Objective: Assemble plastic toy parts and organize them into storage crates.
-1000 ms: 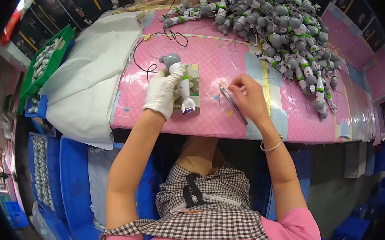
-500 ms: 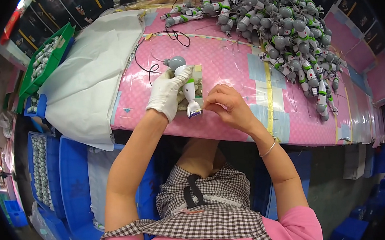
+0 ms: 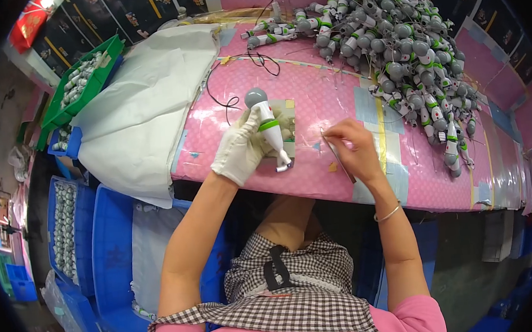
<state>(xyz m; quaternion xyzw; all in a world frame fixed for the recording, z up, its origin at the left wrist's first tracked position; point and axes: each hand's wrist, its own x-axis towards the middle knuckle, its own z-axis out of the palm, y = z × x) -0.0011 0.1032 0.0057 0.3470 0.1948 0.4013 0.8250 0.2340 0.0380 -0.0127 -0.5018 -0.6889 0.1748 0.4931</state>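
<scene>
My left hand [image 3: 238, 148], in a white glove, is closed around a toy arm [image 3: 269, 129]. The toy arm is white with a green band, a grey ball at its upper end and a small white hand with a dark blue-purple mark at its lower end. Behind it, partly covered by my glove, lies a flat greenish card [image 3: 290, 110] on the table. To the right, apart from the toy arm, my bare right hand [image 3: 357, 150] pinches a thin, narrow strip-like tool [image 3: 339, 159]; its exact kind is unclear.
A large heap of similar toy arms [image 3: 406, 51] covers the back right of the pink table [image 3: 310, 89]. A black cord [image 3: 215, 95] curls behind my left hand. White cloth [image 3: 143, 82] drapes the left side, beside a green tray [image 3: 106, 65] of parts. Blue bins [image 3: 108, 251] stand below left.
My right hand has moved right, away from the toy arm's small hand, and the narrow tool now shows. The toy arm has tilted in my left hand. The whole view has shifted slightly.
</scene>
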